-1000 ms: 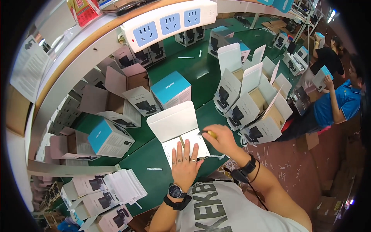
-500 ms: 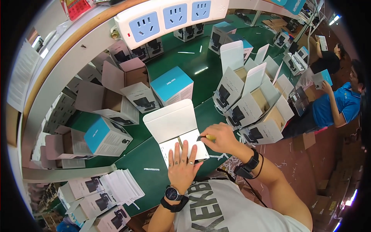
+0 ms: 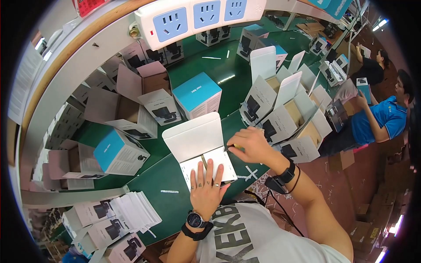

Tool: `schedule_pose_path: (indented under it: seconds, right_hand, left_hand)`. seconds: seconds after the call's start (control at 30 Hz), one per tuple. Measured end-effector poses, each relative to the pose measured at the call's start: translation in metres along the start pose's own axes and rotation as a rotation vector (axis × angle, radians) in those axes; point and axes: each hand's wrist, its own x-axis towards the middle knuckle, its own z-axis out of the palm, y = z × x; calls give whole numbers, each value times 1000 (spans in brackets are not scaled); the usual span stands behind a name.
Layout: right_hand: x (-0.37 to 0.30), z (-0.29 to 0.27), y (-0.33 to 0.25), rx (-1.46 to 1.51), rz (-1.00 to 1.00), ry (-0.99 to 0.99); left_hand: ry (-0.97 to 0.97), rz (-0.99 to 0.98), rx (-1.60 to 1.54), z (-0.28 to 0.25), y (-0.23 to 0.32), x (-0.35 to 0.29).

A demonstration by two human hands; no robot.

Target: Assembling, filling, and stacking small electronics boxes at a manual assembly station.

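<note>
In front of me stands a white carton (image 3: 191, 139) with its lid flap raised and tilted back. Its white inner flaps are folded inward, with a narrow gap between them. My left hand (image 3: 205, 186) lies flat on these flaps, fingers spread, holding the carton down. At the carton's right edge, near the lid's hinge, my right hand (image 3: 252, 147) is closed round a small yellow and black tool (image 3: 238, 147). It looks like a utility knife, mostly hidden by the fingers. Its dark tip is close to the carton's edge; whether it touches I cannot tell.
Open cartons (image 3: 280, 120) crowd the right side, and others (image 3: 136, 111) stand left. A closed blue-topped box (image 3: 197, 92) sits behind mine. A stack of white folded sheets (image 3: 136, 212) lies lower left. Paper strips (image 3: 250, 172) litter the green table (image 3: 162, 175). Co-workers (image 3: 379, 122) are at right.
My right hand has moved slightly up and away from the inner flaps, to the carton's right edge by the lid hinge, still gripping the tool. My left hand stays in place.
</note>
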Motion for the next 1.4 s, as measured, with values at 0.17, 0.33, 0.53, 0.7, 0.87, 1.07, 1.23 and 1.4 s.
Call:
schedule_pose_path:
  seconds: [0.17,0.33,0.53,0.7,0.87,1.07,1.23,1.4]
  right_hand:
    - [-1,7,16,-20,-63,-17]
    - [-1,-8,-1,88,-11,-151]
    - [-2,31,-17,242,555,-34]
    - [-20,52,-9,532,748,-32]
    - [-15,36,-15,562,835,-43]
    - [-27,42,-16,358,743,-52]
    - [-145,33,-1,330,825,-418]
    - [-150,25,5,41,661,-69]
  left_hand:
    - [0,6,1,0,3,-3]
    - [-1,-7,-10,0,0,-2]
    - [-10,1,-1,1,4,-4]
    - [-12,-8,5,3,5,-3]
    - [-11,-3,2,4,5,-2]
    - [-3,11,5,3,5,-1]
    - [31,0,-41,1,1,-4]
    - [-13,-40,-178,-13,3,-11]
